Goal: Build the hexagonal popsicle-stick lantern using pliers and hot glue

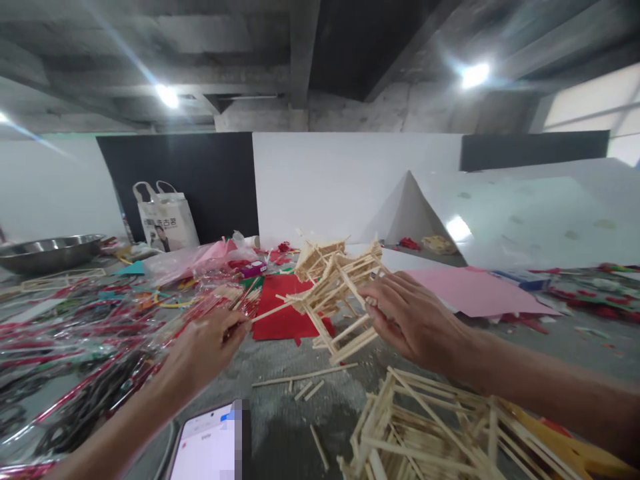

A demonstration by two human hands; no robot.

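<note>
My left hand (207,347) pinched a thin wooden stick (273,311), its long axis running up and rightward into the stick frame (335,287). My right hand (413,320) gripped that tilted frame's right side, fingers curled round its bars, above the red paper (280,307). Bare grey table (280,407) lay open below, a second frame (425,433) crowding the near-right edge.

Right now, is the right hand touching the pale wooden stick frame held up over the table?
Touching. The head view shows the right hand with its fingers wrapped onto the pale wooden stick frame, with no gap between them.
</note>
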